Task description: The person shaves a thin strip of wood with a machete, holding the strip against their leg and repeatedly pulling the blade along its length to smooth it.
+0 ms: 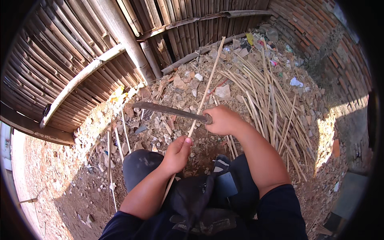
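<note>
Over the rubble-strewn dirt ground [168, 120], head view: left hand [178, 153] fisted around a long thin pale bamboo strip [208, 86], which runs up and away from the lap. Right hand [224, 120] closed on the handle of a dark, flat-bladed machete [170, 110]; blade lies across the strip, touching it. Pile of split bamboo sticks [264, 100] right of the strip. Bamboo-slat wall [80, 48] to its left.
</note>
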Tool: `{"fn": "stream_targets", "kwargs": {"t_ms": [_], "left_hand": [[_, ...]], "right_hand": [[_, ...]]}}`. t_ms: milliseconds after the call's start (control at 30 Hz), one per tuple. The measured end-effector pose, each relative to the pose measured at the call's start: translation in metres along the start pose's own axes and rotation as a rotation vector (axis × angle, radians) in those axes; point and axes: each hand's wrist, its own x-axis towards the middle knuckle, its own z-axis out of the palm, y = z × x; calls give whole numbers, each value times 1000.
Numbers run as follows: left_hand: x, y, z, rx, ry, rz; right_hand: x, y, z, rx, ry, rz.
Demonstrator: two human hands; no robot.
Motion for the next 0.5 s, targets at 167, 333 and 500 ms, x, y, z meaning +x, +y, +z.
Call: {"fn": "stream_targets", "kwargs": {"t_ms": [167,333,500], "left_hand": [[2,-1,5,223,30,72],[1,-1,-1,35,36,-33],[6,2,0,200,44,27]], "right_hand": [[5,13,5,29,-193,27],[2,-11,2,-55,-58,-42],[7,-4,5,-21,-129,25]]}}
